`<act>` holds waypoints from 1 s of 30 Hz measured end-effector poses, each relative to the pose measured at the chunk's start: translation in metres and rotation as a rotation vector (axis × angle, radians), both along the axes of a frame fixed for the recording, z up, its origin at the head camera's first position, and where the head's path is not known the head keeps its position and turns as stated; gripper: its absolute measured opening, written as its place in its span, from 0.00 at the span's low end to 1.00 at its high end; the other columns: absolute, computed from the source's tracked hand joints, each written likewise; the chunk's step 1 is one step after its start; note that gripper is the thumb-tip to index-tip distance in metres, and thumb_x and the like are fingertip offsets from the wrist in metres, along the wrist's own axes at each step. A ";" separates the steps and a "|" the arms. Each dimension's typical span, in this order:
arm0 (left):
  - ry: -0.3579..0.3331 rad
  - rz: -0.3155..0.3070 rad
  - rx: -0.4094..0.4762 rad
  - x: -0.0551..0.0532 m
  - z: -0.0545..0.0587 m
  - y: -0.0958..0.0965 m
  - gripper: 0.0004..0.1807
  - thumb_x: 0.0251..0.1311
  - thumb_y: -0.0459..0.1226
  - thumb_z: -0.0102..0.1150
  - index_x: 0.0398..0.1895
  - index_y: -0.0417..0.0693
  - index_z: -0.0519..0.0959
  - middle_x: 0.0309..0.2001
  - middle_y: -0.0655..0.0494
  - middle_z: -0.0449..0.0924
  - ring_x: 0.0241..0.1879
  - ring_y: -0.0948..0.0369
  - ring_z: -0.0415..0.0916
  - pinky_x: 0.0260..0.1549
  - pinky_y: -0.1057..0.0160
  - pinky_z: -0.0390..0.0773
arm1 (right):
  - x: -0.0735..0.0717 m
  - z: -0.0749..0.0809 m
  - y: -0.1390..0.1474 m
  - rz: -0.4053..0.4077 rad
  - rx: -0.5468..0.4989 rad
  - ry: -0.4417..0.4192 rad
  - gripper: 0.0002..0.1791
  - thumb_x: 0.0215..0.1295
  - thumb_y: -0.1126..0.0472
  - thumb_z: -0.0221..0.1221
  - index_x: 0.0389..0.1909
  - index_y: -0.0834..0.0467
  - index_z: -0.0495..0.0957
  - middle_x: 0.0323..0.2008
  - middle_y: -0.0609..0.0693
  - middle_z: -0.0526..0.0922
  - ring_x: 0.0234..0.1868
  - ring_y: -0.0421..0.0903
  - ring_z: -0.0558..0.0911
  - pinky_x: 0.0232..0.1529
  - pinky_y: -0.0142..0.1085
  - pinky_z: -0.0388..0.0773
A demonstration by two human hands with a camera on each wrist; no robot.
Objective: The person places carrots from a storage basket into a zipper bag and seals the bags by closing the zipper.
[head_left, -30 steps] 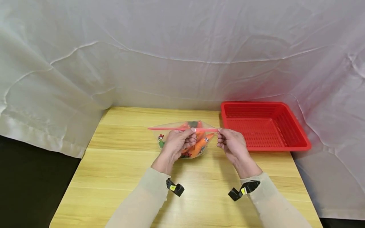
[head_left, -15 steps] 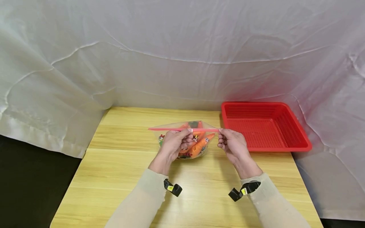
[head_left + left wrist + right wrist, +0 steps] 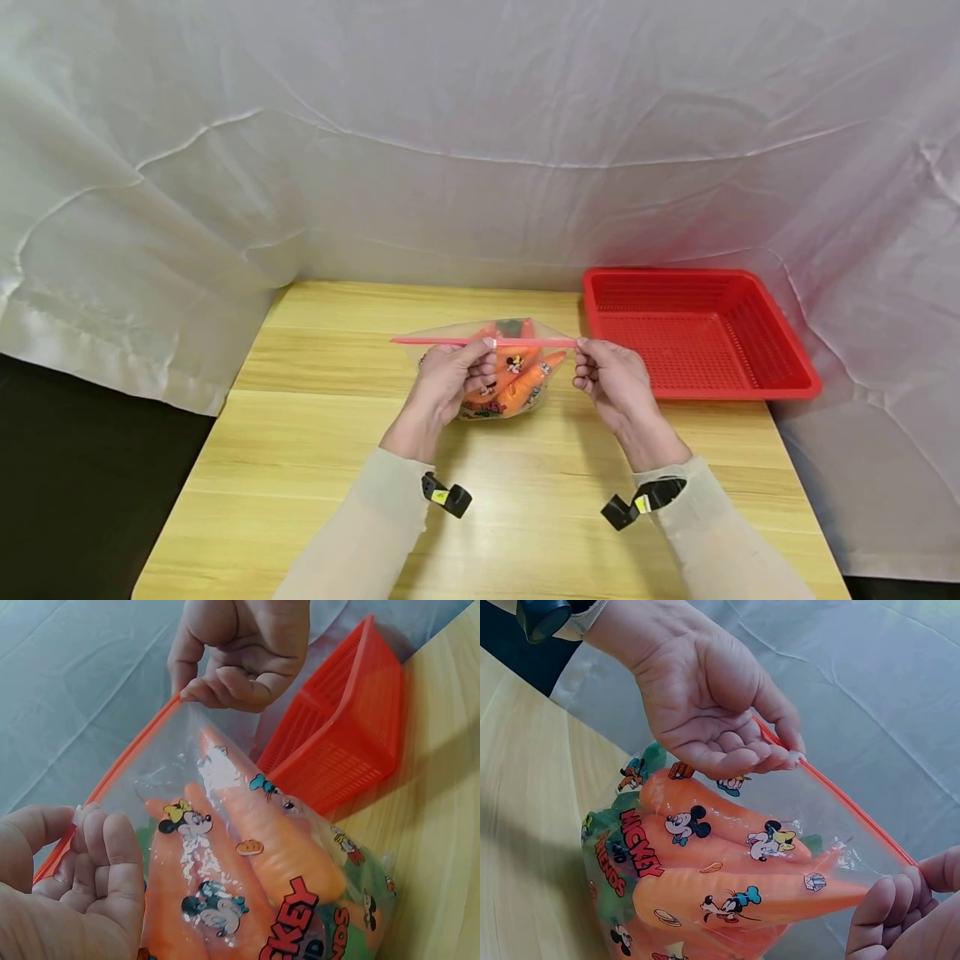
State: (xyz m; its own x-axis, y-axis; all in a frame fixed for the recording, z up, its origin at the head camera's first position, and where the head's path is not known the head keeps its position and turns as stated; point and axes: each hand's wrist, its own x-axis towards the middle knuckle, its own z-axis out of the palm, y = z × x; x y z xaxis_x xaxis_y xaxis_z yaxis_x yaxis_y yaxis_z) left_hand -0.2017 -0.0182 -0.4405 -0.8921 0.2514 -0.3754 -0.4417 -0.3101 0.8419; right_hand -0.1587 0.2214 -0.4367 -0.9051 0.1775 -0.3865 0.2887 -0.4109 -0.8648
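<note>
A clear zip bag (image 3: 517,392) printed with cartoon figures holds several orange carrots (image 3: 270,847) with green tops. Along its mouth runs a red zip strip (image 3: 536,342), stretched level between the hands. My left hand (image 3: 450,375) pinches the small white slider (image 3: 796,756) on the strip between thumb and forefinger, its other fingers curled beneath. At the bag's right top corner, my right hand (image 3: 615,375) pinches the end of the strip. The left part of the bag is hidden behind the left hand in the head view.
A red plastic basket (image 3: 776,392) with slotted walls stands at the back right, just beyond the right hand. The wooden table (image 3: 300,467) ends at a pale cloth curtain (image 3: 450,200) at the back and sides.
My left hand has slid left along the zip strip with the slider, uncovering more of the carrots. The right hand has stayed at the bag's corner.
</note>
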 end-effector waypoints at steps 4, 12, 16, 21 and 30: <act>0.000 0.008 0.004 0.000 0.000 -0.005 0.09 0.70 0.35 0.66 0.40 0.34 0.87 0.28 0.51 0.87 0.27 0.61 0.86 0.31 0.67 0.87 | 0.000 -0.001 0.000 -0.004 -0.003 0.001 0.13 0.78 0.62 0.56 0.30 0.56 0.81 0.25 0.45 0.80 0.26 0.38 0.77 0.30 0.28 0.79; -0.014 0.024 0.038 0.001 0.001 -0.010 0.06 0.69 0.33 0.66 0.35 0.39 0.87 0.28 0.51 0.87 0.26 0.62 0.85 0.31 0.68 0.86 | 0.000 -0.001 0.000 -0.004 0.001 -0.006 0.13 0.79 0.62 0.56 0.30 0.55 0.82 0.25 0.45 0.80 0.26 0.39 0.77 0.30 0.28 0.79; -0.015 0.023 0.050 0.001 0.000 -0.013 0.08 0.70 0.33 0.65 0.31 0.42 0.87 0.27 0.52 0.87 0.25 0.63 0.85 0.31 0.68 0.86 | 0.000 -0.002 0.000 0.000 0.002 -0.004 0.13 0.79 0.62 0.56 0.30 0.56 0.82 0.25 0.45 0.80 0.26 0.39 0.77 0.30 0.28 0.79; -0.022 0.020 0.059 0.001 0.000 -0.017 0.07 0.69 0.33 0.66 0.33 0.41 0.87 0.28 0.52 0.87 0.27 0.63 0.85 0.33 0.68 0.87 | 0.000 -0.002 0.000 -0.004 0.000 -0.002 0.14 0.79 0.62 0.56 0.29 0.55 0.82 0.25 0.45 0.80 0.26 0.39 0.77 0.30 0.28 0.79; -0.034 0.027 0.051 0.000 0.002 -0.021 0.07 0.70 0.33 0.64 0.32 0.41 0.87 0.26 0.52 0.87 0.25 0.63 0.85 0.31 0.68 0.86 | 0.000 -0.001 -0.001 -0.005 0.003 -0.002 0.13 0.79 0.61 0.56 0.31 0.56 0.82 0.26 0.45 0.80 0.26 0.38 0.77 0.30 0.28 0.79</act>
State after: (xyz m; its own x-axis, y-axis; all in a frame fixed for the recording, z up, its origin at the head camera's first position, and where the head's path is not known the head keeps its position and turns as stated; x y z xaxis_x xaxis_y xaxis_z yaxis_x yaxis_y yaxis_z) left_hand -0.2015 -0.0390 -0.4388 -0.8857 0.2469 -0.3932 -0.4609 -0.3648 0.8090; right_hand -0.1586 0.2209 -0.4379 -0.9033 0.1835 -0.3877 0.2882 -0.4095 -0.8656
